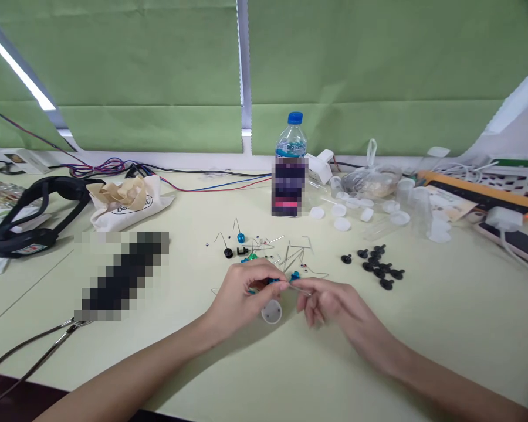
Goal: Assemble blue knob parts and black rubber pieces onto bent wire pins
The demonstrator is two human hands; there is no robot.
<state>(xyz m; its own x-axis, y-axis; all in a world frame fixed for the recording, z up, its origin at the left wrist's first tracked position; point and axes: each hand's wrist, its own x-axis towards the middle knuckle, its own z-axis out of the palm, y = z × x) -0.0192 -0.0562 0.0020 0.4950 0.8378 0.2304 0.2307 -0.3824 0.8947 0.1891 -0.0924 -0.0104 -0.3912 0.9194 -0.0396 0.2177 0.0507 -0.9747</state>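
My left hand [246, 290] is closed in a pinch on a small blue electronic component [273, 282] with a thin wire lead. My right hand [330, 302] pinches the other end of that wire lead [300, 289]. Both hands hover just above the pale table [422, 328]. A small white cap [271, 312] lies under them. Beyond the fingers lies a scatter of loose components with wire leads [286, 255], among them a blue one [241, 237] and a black one [228, 252].
Several black round parts [378, 266] lie right of the hands. A water bottle [291, 164] stands behind. White caps and clear vials [369, 211] sit back right. A cloth bag [127, 205], a black headset [35, 217] and cables lie left. A power strip [510, 228] is far right.
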